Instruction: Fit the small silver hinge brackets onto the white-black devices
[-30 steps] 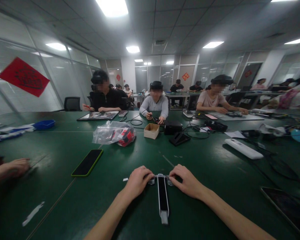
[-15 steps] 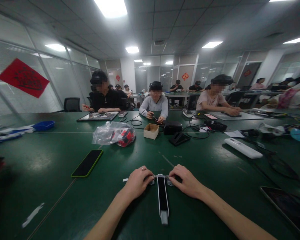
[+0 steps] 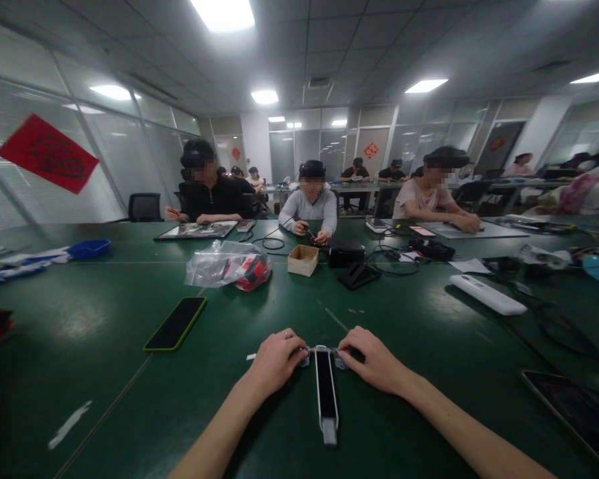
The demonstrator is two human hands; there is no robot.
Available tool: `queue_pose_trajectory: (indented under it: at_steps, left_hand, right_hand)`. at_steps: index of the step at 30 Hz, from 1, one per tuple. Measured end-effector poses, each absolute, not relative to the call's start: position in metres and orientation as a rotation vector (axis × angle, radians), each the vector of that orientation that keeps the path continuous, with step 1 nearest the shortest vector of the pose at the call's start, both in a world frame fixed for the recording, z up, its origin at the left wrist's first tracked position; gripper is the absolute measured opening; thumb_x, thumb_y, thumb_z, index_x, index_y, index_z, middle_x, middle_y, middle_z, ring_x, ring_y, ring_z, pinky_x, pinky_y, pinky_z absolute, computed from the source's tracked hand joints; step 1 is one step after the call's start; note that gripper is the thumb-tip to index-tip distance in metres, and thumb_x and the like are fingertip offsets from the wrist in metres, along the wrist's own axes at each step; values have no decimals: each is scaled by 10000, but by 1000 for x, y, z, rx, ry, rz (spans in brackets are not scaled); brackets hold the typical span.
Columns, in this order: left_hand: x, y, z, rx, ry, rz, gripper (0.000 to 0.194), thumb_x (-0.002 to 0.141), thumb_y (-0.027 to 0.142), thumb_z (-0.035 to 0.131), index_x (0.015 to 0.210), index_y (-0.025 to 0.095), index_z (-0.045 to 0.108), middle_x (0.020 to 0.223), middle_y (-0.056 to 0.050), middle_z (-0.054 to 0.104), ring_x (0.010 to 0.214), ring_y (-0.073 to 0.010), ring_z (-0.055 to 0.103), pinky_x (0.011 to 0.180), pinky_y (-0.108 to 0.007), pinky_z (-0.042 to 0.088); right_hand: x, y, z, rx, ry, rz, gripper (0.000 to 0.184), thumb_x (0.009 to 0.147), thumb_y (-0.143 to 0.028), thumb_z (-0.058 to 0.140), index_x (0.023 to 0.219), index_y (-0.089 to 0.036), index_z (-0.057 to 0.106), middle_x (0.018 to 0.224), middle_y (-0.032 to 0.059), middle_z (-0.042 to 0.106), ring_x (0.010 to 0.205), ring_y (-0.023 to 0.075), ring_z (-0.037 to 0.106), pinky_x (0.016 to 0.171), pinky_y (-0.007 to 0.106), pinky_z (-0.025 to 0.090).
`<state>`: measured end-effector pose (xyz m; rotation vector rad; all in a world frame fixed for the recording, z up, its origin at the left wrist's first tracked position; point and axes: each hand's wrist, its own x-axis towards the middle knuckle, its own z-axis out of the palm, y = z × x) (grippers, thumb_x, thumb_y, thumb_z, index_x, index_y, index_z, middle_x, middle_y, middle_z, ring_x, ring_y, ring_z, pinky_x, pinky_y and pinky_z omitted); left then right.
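A long, narrow device (image 3: 325,389) with a black face and a white rim lies on the green table, its light grey end tab pointing towards me. Small metallic or clear parts stick out on both sides of its far end. My left hand (image 3: 278,360), with a ring on one finger, pinches the left side part between thumb and fingers. On the opposite side, my right hand (image 3: 372,361) pinches the matching right part. My fingertips partly hide both side parts, so their exact shape does not show.
A phone in a green case (image 3: 176,324) lies to the left, beyond it a plastic bag (image 3: 227,266) with red and black contents. Ahead stands a small open box (image 3: 302,260). At right are a white oblong case (image 3: 488,295), cables and a dark tablet-like device (image 3: 572,412). Co-workers sit opposite.
My hands and the device stay almost in place. At the far left, another person's hand has drawn back out of view. The co-worker at right has brought both hands together.
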<state>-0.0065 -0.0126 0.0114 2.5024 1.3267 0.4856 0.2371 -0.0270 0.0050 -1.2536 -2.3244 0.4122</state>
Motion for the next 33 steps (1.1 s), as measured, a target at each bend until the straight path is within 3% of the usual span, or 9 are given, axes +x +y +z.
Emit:
queue_pose_trajectory:
  at_steps: [12, 24, 33]
  left_hand:
    - [-3, -16, 18, 2579, 1333, 422, 232, 930, 284, 439, 943, 217, 660, 932, -28, 610, 817, -150, 563, 737, -254, 403]
    - [-5, -14, 12, 2486, 1337, 556, 127, 837, 262, 567, 911, 219, 661, 890, -16, 623, 799, -152, 570, 709, -247, 412]
    - [-2, -16, 15, 2407, 1391, 596, 150, 834, 238, 531, 898, 197, 661, 844, -25, 617, 772, -156, 566, 673, -253, 397]
  right_hand:
    - [237, -28, 5, -1243, -2324, 425, 187, 894, -293, 464, 863, -187, 614, 832, 39, 603, 777, 168, 514, 713, 338, 435]
    - [237, -26, 3, -1222, -2317, 436, 191, 893, -293, 465, 854, -186, 619, 825, 45, 609, 775, 170, 518, 702, 329, 429]
    - [238, -27, 5, -1213, -2313, 431, 211, 893, -320, 462, 856, -191, 625, 824, 46, 614, 776, 173, 529, 703, 329, 434]
